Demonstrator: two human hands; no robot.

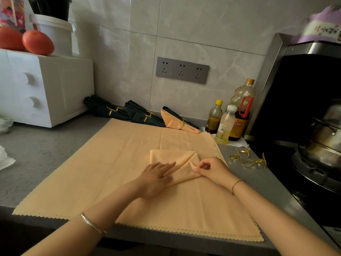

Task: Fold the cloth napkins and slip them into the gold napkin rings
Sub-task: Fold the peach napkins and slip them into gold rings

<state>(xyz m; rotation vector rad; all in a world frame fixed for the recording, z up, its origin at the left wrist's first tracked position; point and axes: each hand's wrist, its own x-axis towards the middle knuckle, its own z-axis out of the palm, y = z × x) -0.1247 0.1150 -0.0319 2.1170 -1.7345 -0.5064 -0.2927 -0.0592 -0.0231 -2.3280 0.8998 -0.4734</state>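
A peach napkin (171, 159), partly folded into a pointed shape, lies on flat peach napkins (103, 169) spread over the grey counter. My left hand (156, 176) presses flat on the fold's left side. My right hand (212, 169) pinches the fold's right edge between thumb and finger. Several gold napkin rings (248, 159) with leaf trim lie loose on the counter to the right. Along the back wall rest dark green napkins in gold rings (140, 115) and one peach napkin in a ring (177, 122).
A white oven (46, 89) with tomatoes on top stands at the back left. Oil and sauce bottles (230, 119) stand at the back right. A stove with a steel pot (323, 137) is at the far right. The counter's front edge runs below the cloths.
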